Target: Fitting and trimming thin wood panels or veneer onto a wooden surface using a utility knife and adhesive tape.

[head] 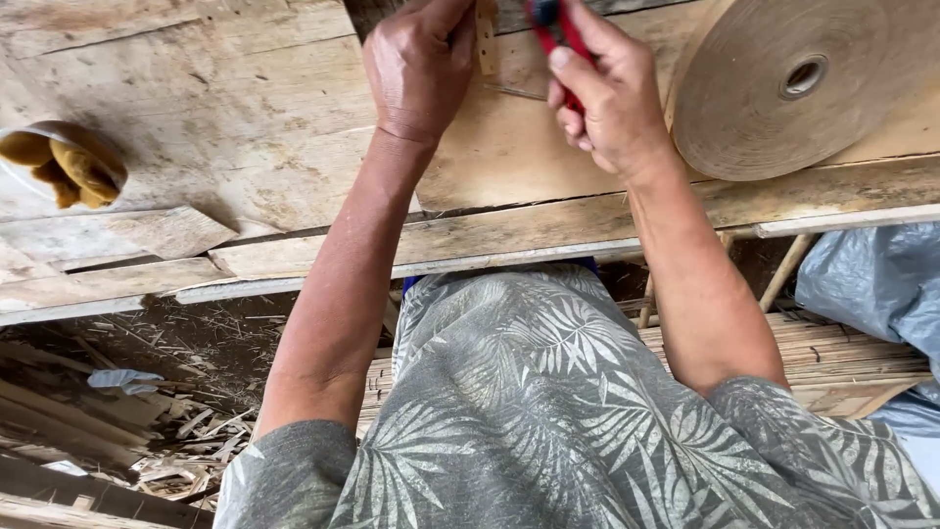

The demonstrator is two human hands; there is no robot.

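Pinning a thin wood strip [486, 39] to the bench [245, 118] with my left hand [419, 69], fingers pressed down on it near the far edge; the strip's upper end runs out of view. Right hand [607, 98] is clenched around a red-handled tool [556, 29] just right of the strip. Only the handle shows, so I can't tell whether it's a knife or a cutter, or whether the working end touches the strip yet.

Step in hand, as I read it: trimming or scoring the strip while it's held flat. Next move calls for steady down-pressure from the left hand and a controlled pass with the tool along the strip, with the fingers kept out of its path. The two hands are close together, so there's little margin.

Veneer roll [793, 83] lies flat at the bench's far right corner, just beside my right hand, not touching it that I can see.

Containers: one white bowl [20, 176] at the left edge, well apart from both hands. A yellow-brown cloth or glove [73, 167] is bunched inside; nothing else shows in it.

Below the near edge: wood scraps and shavings [186, 431] on the ground to the left, a stack of slats [842, 353] and a grey plastic sheet [871, 279] to the right.
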